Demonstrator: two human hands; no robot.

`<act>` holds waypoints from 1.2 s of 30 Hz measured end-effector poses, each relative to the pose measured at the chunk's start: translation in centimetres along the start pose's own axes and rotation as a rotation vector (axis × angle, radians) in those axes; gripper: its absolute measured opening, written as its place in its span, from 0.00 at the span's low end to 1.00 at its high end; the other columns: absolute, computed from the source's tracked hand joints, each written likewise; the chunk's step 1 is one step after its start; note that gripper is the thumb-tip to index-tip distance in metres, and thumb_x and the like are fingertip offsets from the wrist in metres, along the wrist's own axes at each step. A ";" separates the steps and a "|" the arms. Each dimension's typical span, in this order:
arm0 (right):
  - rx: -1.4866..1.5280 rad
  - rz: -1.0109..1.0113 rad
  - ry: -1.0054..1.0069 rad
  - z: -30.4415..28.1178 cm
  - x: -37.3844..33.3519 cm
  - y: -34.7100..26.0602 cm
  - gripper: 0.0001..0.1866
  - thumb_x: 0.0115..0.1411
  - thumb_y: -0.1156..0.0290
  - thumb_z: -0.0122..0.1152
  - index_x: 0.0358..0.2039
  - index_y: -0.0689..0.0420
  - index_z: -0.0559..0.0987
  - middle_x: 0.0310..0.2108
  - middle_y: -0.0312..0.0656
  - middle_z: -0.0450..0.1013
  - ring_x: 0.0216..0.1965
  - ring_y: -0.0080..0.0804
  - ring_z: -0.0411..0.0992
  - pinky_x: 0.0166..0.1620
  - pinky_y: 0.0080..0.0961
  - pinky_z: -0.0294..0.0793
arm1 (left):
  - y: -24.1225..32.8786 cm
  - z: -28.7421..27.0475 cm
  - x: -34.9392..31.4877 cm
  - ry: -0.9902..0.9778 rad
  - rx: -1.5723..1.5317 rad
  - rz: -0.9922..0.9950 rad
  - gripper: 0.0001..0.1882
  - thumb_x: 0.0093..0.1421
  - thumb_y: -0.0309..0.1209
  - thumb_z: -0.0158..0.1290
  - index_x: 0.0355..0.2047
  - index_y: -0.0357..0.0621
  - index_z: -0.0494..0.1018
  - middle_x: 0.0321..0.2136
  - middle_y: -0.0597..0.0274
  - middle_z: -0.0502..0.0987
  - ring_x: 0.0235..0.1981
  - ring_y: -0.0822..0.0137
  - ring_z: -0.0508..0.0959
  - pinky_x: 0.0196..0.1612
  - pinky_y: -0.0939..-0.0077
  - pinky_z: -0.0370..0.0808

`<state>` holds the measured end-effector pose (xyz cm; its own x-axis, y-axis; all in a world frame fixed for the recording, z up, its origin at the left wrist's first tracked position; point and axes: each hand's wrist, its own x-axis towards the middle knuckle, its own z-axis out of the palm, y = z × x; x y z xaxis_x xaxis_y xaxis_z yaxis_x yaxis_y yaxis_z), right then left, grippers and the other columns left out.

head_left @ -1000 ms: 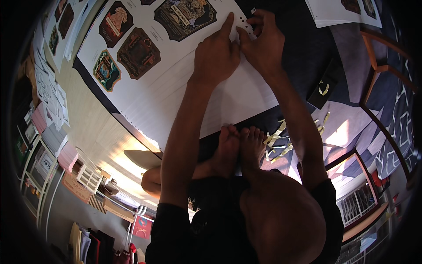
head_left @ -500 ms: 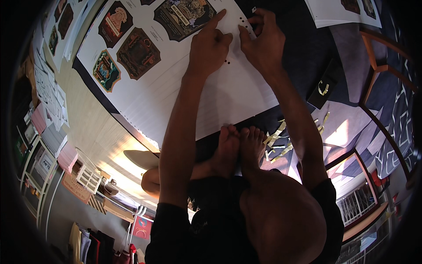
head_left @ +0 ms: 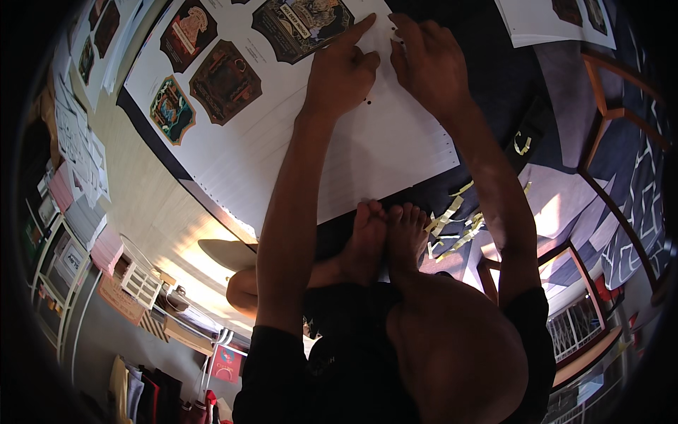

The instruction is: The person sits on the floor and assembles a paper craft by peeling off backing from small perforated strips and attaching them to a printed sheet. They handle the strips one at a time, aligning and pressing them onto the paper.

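A large white printed sheet [head_left: 339,162] lies flat, with dark ornate label designs [head_left: 226,83] on its left and upper parts. My left hand [head_left: 344,74] rests on it, forefinger stretched out and the other fingers curled, beside a big label [head_left: 302,28]. To its right, my right hand [head_left: 432,67] is palm down over the sheet's right edge, thumb and forefinger apart. Small black dots [head_left: 368,102] mark the paper below my left hand, and more show between the right thumb and forefinger. I see nothing held in either hand, though the right fingertips are partly hidden.
Yellowish paper strips [head_left: 452,226] lie scattered by my bare feet [head_left: 388,226]. A dark box-like object [head_left: 524,138] with a strip on it sits right of my right forearm. Wooden chair frames [head_left: 600,113] stand at right; stacked papers [head_left: 81,155] are at left.
My right hand has shifted slightly right and down, its fingers less bent; the small white dotted piece at its fingertips no longer shows. My left hand stays nearly in place.
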<state>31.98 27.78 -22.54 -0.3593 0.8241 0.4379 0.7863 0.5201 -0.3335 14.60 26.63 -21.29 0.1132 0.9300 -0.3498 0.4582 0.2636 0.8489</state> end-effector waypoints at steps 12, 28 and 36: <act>0.262 0.266 0.100 0.7 -1.1 0.1 0.24 0.52 0.79 0.69 0.51 0.60 0.74 0.30 0.39 0.77 0.33 0.36 0.76 0.37 0.33 0.78 | 0.6 0.2 -0.6 -0.034 0.262 0.150 0.26 0.59 0.32 0.51 0.60 0.55 0.75 0.15 0.59 0.78 0.21 0.59 0.81 0.34 0.64 0.80; 0.432 0.984 -0.146 -1.0 0.7 -1.0 0.36 0.43 0.66 0.80 0.51 0.65 0.72 0.29 0.42 0.79 0.31 0.32 0.80 0.38 0.28 0.80 | 0.1 -0.3 -0.4 -0.033 0.137 0.077 0.26 0.60 0.34 0.54 0.60 0.55 0.76 0.16 0.61 0.77 0.19 0.64 0.79 0.34 0.68 0.79; 0.578 1.135 -0.140 0.2 -0.2 0.3 0.36 0.42 0.65 0.81 0.49 0.67 0.73 0.29 0.41 0.79 0.30 0.29 0.79 0.37 0.27 0.80 | -0.7 -0.1 0.0 -0.024 0.084 0.100 0.26 0.61 0.32 0.54 0.61 0.54 0.75 0.17 0.61 0.78 0.20 0.65 0.79 0.34 0.69 0.78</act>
<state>32.18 27.84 -22.90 0.2885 0.8659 -0.4086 0.3662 -0.4941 -0.7885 14.18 26.48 -21.81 0.1830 0.9437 -0.2755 0.5160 0.1463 0.8440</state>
